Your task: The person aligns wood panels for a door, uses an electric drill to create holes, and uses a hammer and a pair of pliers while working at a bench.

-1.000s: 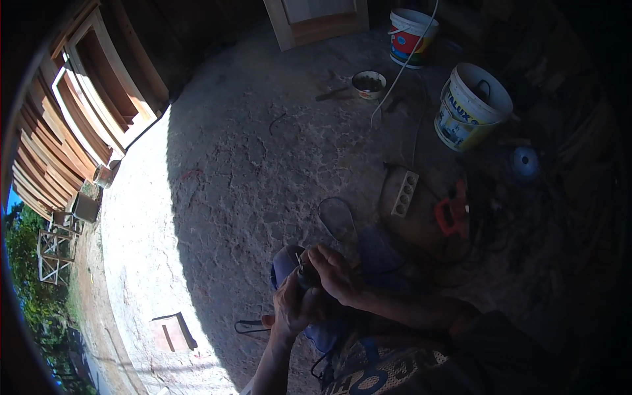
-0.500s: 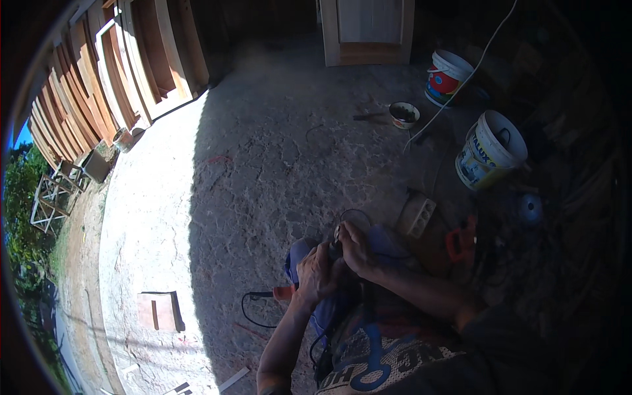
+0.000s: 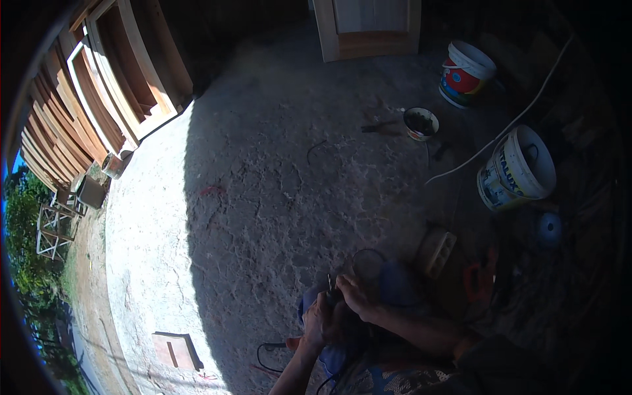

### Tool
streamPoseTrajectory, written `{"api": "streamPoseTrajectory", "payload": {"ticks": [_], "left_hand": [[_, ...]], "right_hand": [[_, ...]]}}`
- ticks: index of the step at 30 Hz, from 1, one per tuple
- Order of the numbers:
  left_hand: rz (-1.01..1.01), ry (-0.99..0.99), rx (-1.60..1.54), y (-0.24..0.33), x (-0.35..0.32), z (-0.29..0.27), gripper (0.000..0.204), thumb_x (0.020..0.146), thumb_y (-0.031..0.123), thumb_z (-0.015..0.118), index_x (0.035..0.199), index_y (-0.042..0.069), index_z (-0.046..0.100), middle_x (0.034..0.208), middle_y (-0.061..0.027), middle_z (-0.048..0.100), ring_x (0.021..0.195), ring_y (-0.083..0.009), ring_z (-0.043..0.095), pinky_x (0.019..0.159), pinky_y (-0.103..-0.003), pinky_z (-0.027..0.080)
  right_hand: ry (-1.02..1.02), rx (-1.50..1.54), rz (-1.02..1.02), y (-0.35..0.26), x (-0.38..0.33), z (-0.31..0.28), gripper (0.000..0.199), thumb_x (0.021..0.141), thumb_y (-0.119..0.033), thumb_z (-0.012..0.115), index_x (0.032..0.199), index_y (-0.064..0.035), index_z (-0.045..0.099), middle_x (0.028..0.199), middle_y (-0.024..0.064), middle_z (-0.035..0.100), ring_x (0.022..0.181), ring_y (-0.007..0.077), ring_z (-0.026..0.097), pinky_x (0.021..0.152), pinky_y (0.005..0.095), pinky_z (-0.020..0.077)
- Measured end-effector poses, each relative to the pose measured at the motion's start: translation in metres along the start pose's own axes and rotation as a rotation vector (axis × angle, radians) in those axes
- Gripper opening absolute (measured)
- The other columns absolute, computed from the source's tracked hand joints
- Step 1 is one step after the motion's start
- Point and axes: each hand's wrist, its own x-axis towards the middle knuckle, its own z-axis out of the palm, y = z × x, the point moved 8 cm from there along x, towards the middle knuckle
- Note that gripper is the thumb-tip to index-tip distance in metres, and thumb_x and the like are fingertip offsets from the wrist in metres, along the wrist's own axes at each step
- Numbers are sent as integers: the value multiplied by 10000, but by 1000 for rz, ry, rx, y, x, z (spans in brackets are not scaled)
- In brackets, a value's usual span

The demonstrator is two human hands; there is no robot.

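Cracked grey concrete floor [image 3: 276, 197] — left strip sunlit, rest in shade. Stacked brown wooden frames [image 3: 79, 125] lean at left; pale wooden door panel [image 3: 368, 26] at top. Green foliage [image 3: 26, 250] beyond.

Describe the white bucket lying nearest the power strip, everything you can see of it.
The white bucket looks like plastic, with a blue printed label band on its side. It is tilted so its open mouth faces the camera, and a thin wire handle curves inside the rim. It rests on the shaded concrete floor at the right. A white cable passes its left edge; contact is unclear.
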Motion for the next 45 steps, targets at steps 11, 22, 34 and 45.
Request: {"api": "streamPoseTrajectory", "payload": {"ticks": [11, 22, 34, 45], "left_hand": [[-673, 41, 65, -67, 64, 5, 734, 677, 525, 822, 1091, -22, 558, 967, -220, 709, 949, -379, 697, 805, -462, 534], [-781, 156, -60, -88, 57, 17, 405, 788, 304, 822, 1004, 29, 618, 858, -139, 718, 775, -230, 686, 710, -380, 548], [-628, 224, -40, -94, 52, 0, 312, 788, 207, 802, 948, 28, 603, 761, -89, 687, 703, -158, 647, 656, -338, 536], [-656, 154, -82, -72, 48, -21, 472, 749, 353, 800, 1054, 38, 624, 928, -168, 714, 900, -326, 699, 794, -437, 547]], "right_hand": [[-726, 232, 378, -8, 68, 8, 370, 984, -365, 562, 947, -53, 757, 770, -25, 658, 782, 72, 573, 759, 287, 435], [100, -687, -381, -29, 431, -181, 497, 958, -244, 565, 1379, 6, 479, 1305, 219, 588, 1184, 379, 580, 987, 443, 486], [405, -1382, -43, 27, 548, -287, 322, 907, -157, 512, 1212, -69, 561, 1206, 168, 574, 1124, 336, 558, 939, 471, 475], [94, -316, -33, 46, 315, -178, 289, 830, -91, 605, 1111, -25, 601, 968, 180, 670, 630, 255, 616, 562, 421, 468]]}}
